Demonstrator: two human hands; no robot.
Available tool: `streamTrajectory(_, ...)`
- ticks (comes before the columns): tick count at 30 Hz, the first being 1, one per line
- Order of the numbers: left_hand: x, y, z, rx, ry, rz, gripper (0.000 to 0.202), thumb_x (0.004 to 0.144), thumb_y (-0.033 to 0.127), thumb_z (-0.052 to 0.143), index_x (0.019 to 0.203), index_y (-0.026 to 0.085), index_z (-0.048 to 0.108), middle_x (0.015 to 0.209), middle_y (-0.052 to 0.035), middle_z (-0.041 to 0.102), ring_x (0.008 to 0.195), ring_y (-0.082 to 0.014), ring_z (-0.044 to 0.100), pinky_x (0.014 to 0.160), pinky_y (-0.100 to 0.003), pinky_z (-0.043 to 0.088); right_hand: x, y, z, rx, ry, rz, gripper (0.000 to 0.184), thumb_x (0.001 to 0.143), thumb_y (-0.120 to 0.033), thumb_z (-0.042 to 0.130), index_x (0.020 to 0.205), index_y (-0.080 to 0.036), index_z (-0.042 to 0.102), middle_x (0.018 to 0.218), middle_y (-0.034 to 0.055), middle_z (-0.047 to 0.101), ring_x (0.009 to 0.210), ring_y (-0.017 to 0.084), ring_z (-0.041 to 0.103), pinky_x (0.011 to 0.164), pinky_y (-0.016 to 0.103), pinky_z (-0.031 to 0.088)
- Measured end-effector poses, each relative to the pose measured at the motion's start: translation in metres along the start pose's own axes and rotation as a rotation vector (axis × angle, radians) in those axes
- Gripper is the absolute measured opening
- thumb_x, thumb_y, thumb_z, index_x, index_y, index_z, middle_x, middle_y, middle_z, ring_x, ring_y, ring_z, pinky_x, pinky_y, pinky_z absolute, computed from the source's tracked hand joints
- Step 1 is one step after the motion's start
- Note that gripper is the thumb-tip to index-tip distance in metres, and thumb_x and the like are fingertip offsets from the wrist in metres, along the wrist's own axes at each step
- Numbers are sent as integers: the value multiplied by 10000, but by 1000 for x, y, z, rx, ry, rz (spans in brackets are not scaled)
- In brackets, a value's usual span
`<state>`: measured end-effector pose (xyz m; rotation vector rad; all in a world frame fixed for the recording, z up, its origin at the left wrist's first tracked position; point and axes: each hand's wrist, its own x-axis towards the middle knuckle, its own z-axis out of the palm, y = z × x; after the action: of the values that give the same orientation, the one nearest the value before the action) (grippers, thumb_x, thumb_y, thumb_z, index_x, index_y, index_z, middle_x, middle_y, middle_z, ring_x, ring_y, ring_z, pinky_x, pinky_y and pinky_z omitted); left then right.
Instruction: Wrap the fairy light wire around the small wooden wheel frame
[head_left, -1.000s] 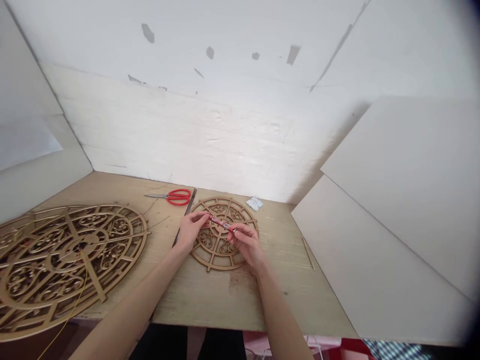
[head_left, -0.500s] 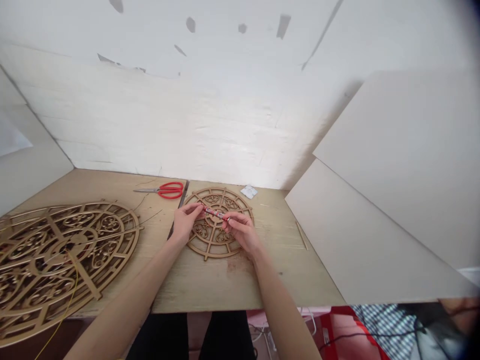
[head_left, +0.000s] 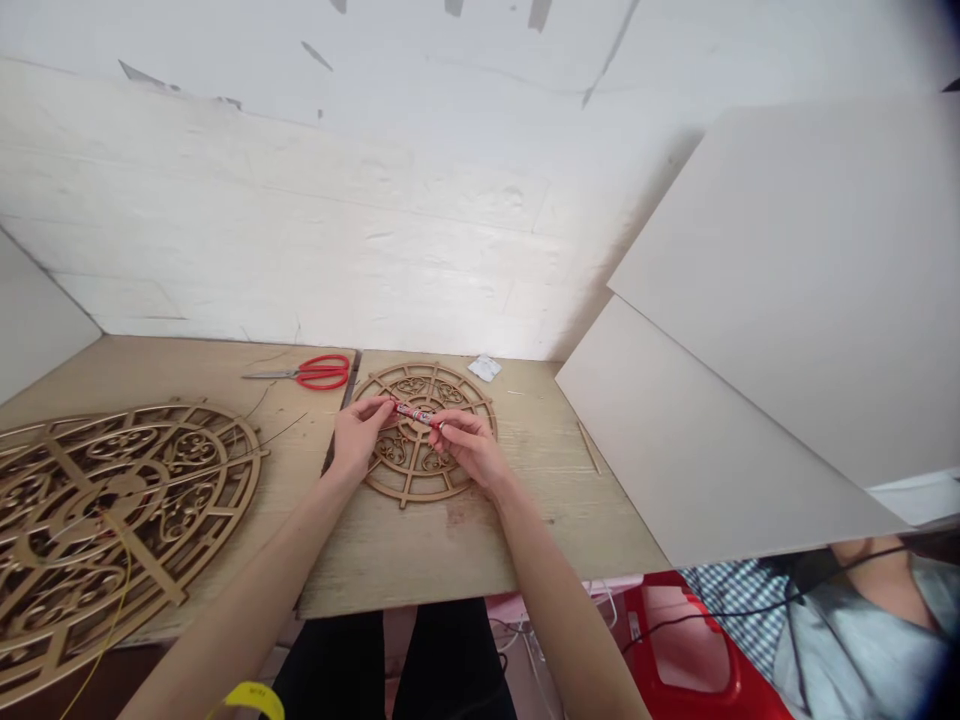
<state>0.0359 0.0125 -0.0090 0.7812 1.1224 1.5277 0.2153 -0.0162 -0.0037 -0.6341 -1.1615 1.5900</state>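
A small slim red, white and dark patterned stick spans the gap between my hands, held at both ends. I cannot make out what kind of thing it is. The fingertips of my left hand pinch its left end, and those of my right hand close on its right end. Beneath them, flat on the table, lies a round gold-brown openwork disc with spokes and scrollwork. My hands cover part of its middle and sides.
Larger openwork discs lie stacked at the left, with a yellow thread across them. Red-handled scissors and a small white packet lie toward the wall. White panels stand at the right. Another person's arm shows at lower right.
The view has shifted, so everything sits somewhat farther left and higher. Both hands keep their hold on the patterned stick above the disc. A yellow band now shows at my left forearm.
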Motion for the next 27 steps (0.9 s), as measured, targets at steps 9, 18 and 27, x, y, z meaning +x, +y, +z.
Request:
streamTrajectory(9, 2, -1, 0, -71, -24, -5, 195, 608, 253, 845, 730, 153, 729, 778, -50, 740, 669, -157, 675, 746, -292, 572, -1, -4, -1, 32, 11, 15, 215, 717, -323, 798, 892, -209, 749, 719, 10, 700, 627, 121, 588, 624, 261, 470)
streamTrajectory(18, 2, -3, 0, -57, -30, -3, 244, 583, 279, 863, 749, 151, 737, 774, -53, 737, 671, -171, 672, 774, -328, 577, -1, -4, 0, 46, 34, 12, 232, 686, -340, 821, 875, -219, 762, 701, 6, 709, 611, 130, 589, 598, 261, 469)
streamTrajectory(27, 2, -7, -1, 65, -71, 42, 301, 597, 380, 850, 760, 155, 735, 751, -75, 724, 631, -190, 663, 661, -334, 579, -2, -4, 0, 14, 25, 18, 215, 704, -342, 811, 884, -235, 762, 725, 4, 711, 630, 128, 590, 625, 266, 466)
